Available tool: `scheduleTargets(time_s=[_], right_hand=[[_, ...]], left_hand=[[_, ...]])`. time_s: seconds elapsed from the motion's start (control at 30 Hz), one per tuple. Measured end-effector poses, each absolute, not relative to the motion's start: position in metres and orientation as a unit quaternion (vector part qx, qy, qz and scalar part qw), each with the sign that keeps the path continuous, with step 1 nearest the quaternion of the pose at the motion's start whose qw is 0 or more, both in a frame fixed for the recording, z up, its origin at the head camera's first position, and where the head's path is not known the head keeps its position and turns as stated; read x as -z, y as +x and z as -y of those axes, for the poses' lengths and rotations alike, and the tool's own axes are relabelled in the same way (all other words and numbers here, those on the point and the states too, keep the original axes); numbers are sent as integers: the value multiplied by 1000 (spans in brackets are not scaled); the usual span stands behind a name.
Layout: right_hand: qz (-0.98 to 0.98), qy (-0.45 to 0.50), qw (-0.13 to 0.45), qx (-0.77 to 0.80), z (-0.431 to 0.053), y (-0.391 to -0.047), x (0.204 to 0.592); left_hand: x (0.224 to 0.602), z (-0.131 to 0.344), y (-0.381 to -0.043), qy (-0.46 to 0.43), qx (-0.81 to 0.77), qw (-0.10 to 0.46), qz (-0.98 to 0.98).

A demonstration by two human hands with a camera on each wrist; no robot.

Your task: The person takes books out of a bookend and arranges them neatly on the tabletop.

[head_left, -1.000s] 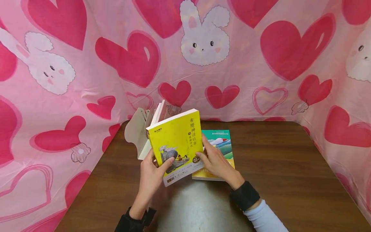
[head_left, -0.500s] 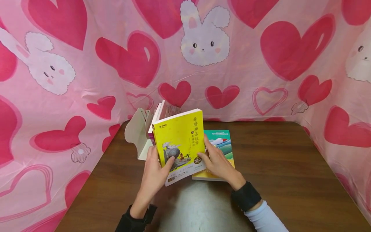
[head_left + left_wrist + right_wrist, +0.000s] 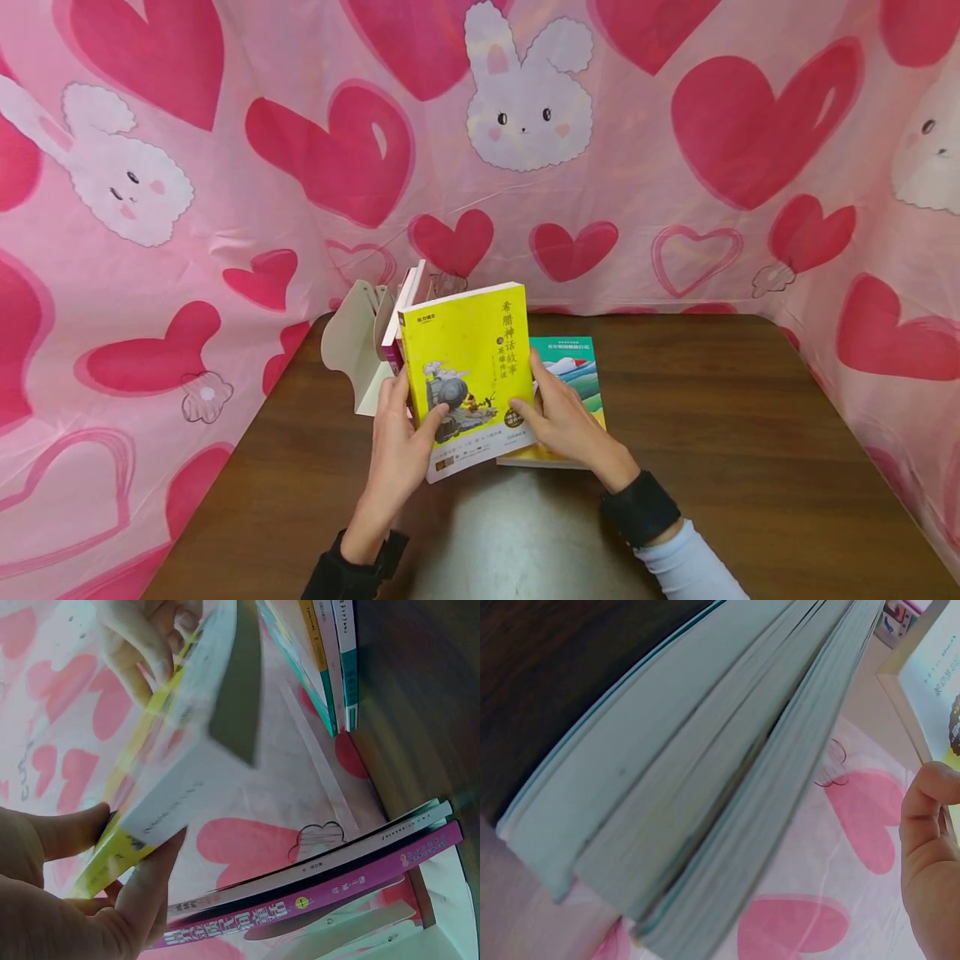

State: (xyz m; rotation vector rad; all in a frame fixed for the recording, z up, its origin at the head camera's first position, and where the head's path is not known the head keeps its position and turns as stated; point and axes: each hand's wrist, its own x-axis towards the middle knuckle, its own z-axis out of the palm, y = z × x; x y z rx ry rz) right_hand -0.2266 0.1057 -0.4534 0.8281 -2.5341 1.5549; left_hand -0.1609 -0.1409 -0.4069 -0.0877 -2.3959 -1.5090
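Aloft, fingers [image 3: 431, 425] grip the yellow book's [image 3: 467, 354] side edges.

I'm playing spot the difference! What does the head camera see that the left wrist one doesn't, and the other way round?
Only the head view shows the cover drawing of the yellow book, the black wristbands and a pale sleeve.

Only the left wrist view shows the spines of the stacked books.

Both show the left hand and right hand holding the yellow book, plus the stacked books, the purple-spined book, the cream bookend, the wooden table and the heart-patterned cloth.
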Motion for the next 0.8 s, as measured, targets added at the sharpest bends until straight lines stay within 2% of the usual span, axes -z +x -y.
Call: scheduleTargets(time_s=[0.23, 0.8], right_hand=[[826, 254, 31, -502, -107, -227, 452], [868, 204, 15, -452, -117, -224, 450]], left_hand=[[410, 135, -166, -34, 555, 205, 806], [415, 133, -170, -98, 490, 193, 844]])
